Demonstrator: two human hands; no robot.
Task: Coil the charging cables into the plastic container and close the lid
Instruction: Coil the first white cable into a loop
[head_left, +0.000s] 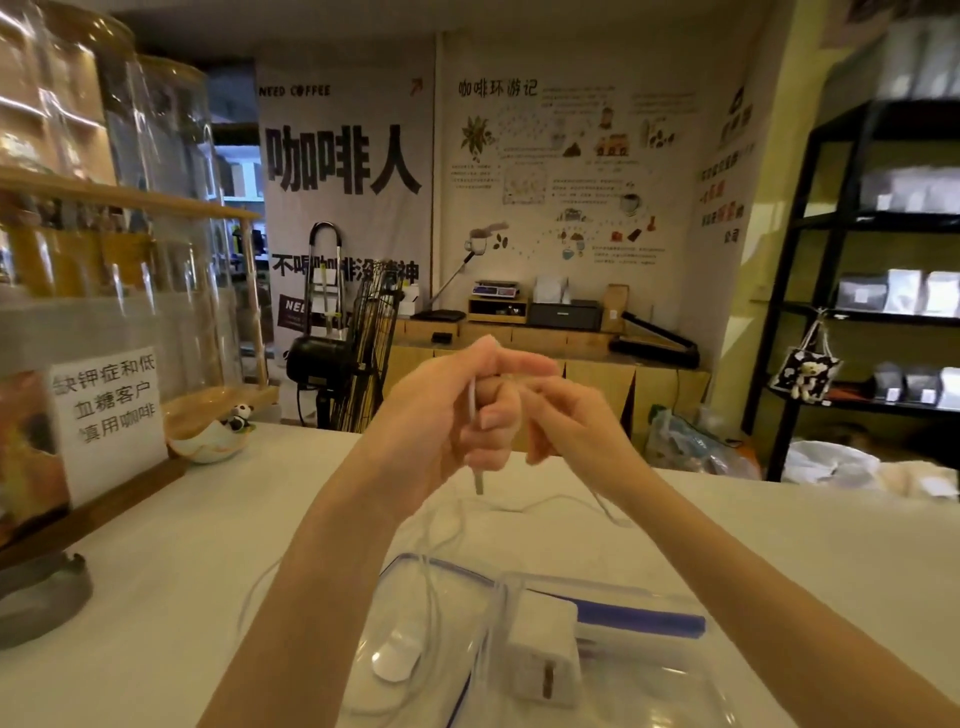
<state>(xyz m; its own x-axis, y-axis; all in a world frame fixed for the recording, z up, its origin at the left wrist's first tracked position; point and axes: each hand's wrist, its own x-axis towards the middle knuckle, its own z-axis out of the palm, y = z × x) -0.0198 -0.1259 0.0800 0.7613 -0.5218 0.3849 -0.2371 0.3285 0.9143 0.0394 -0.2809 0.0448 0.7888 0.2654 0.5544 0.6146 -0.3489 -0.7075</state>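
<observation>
Two hands are up over the white table (171, 519). The left hand (447, 410) is closed around one thin white cable (471, 400); its plug end (478, 482) hangs down below the fist. The right hand (566, 415) pinches the same cable beside it. The rest of the cable lies loose on the table. One clear plastic container (644, 670) sits near, with one white charger block (545, 652) in it. One clear lid (441, 577) lies just beside it.

White counter (779, 545); container (649, 649), bowl (208, 447)
</observation>
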